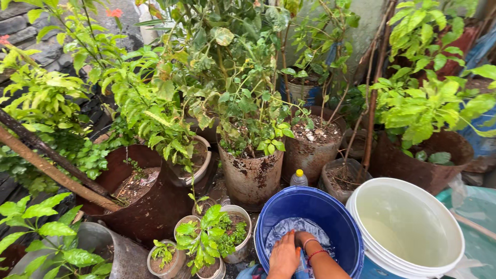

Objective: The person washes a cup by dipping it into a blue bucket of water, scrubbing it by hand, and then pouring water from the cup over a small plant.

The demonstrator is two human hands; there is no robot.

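- Far to the left of the hands, a leafy plant [49, 240] is cut off by the frame edge, beside a grey pot [111, 250] whose base is out of view.
- Nearer on the left stand small pots [206, 245] of green sprigs, partly hiding one another.
- The left hand [284, 256] lies flat, fingers together, pressed down on wet cloth [294, 230] inside the blue bucket [310, 204]; its wrist is cut off at the bottom edge.
- The right hand [304, 238] is mostly sunk in the cloth just beside the left; whether it grips I cannot tell. Red bands [313, 248] circle its wrist.
- Just beyond the hands, a yellow-capped bottle [298, 178] peeks over the bucket rim, body hidden.
- To the right, touching the blue bucket, a white bucket [405, 225] holds cloudy water.
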